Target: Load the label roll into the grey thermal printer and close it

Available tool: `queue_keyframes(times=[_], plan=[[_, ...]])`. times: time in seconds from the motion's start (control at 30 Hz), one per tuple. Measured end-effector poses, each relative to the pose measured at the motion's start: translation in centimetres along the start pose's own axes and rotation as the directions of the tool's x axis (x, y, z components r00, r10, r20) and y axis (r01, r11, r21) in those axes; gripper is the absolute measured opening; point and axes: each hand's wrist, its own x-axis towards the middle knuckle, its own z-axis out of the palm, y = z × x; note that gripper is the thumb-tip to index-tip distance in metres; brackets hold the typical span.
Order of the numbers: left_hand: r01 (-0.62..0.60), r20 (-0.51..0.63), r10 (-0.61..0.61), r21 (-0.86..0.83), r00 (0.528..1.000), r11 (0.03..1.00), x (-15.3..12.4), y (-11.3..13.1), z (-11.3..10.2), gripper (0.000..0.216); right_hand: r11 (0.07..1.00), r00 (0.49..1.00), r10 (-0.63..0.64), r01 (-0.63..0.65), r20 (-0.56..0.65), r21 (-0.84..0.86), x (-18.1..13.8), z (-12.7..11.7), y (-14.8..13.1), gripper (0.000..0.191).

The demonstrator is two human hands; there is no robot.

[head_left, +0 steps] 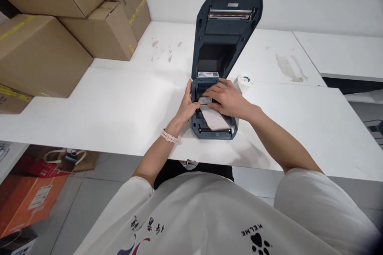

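Note:
A dark label printer (199,132) sits on the white table with its lid (214,30) raised and tilted back. My left hand (188,105) grips the printer's left side, with the thumb over the inner edge. Over the open compartment, my right hand (226,97) reaches in from the right, its fingers stretched and apart. They lie beside a strip of white label paper (214,118) that runs down toward the roller at the printer's front. What the right fingertips touch inside is partly hidden. Behind my right hand stands a white paper roll (243,81), partly covered.
Cardboard boxes (101,28) with yellow tape are stacked at the left of the white table (119,115). A white wall (299,0) rises behind. Below on the left are an orange box (32,203) and a paper bag (86,163). Shelving (365,97) stands at the right.

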Motion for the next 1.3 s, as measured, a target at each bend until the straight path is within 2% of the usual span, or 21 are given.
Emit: queue_keyframes(times=[0.07,0.13,0.3,0.4,0.77,0.97,1.3], plan=[[0.001,0.023,-0.001,-0.013,1.000,1.000,0.1,-0.4,-0.1,0.118,0.990,0.998,-0.005,0.013,-0.061,0.141,-2.8,-0.3,-1.2,0.040],[0.011,0.038,-0.010,-0.030,0.999,1.000,0.0,-0.6,0.0,0.118,0.973,0.998,-0.012,0.027,-0.067,0.228,-5.5,0.1,-2.5,0.044],[0.016,0.033,-0.015,-0.032,0.999,0.999,-0.2,-0.5,0.0,0.115,0.980,0.996,-0.087,0.084,0.007,0.179,-9.1,2.5,-4.1,0.073],[0.015,0.036,-0.014,-0.031,0.999,0.999,-0.2,-0.5,-0.1,0.115,0.982,0.995,-0.097,0.094,0.013,0.162,-9.2,3.2,-4.0,0.080],[0.057,0.040,-0.056,-0.032,0.998,0.998,-0.4,-0.1,-0.1,0.117,0.983,0.997,-0.076,0.075,0.000,0.170,-9.5,3.5,-4.1,0.089],[0.038,0.046,-0.037,-0.020,0.998,0.999,-0.5,0.0,-0.1,0.113,0.990,0.998,-0.065,0.068,-0.027,0.126,-9.7,3.6,-4.5,0.090],[-0.065,0.125,0.062,0.019,0.990,0.998,-0.4,0.4,-0.5,0.112,0.990,0.997,-0.040,0.048,-0.059,0.134,-10.3,3.6,-4.8,0.090]])
